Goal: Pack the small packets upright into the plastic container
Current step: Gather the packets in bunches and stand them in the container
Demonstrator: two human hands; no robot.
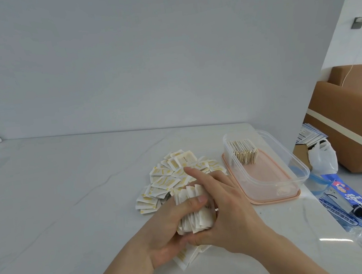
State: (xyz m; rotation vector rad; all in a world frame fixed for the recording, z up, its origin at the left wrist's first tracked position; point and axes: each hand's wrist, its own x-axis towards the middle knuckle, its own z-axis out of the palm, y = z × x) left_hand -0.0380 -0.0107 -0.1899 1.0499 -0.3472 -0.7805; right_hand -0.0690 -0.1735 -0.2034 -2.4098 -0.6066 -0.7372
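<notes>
Both forearms enter from the bottom edge and meet above the white tabletop. The left hand lies palm-up to the side, its thumb laid across the top of a bundle of packets, its fingers curled beneath, gripping it. The right hand closes on the same bundle from the other side, thumb under the lower edge, fingers wrapped over the far side, the index finger extended and pointing away from the person. The bundle stands on edge between the two palms, a few packets slipping out below the left hand. Just beyond the extended fingertip lies a loose pile of packets, white with yellow print; their writing is too small to read. To the right of the right-hand fingers sits the clear plastic container, resting on its pink lid, with a row of upright packets at its far end. Farther right, at the tabletop edge, lies a blue printed bag with illegible characters.
</notes>
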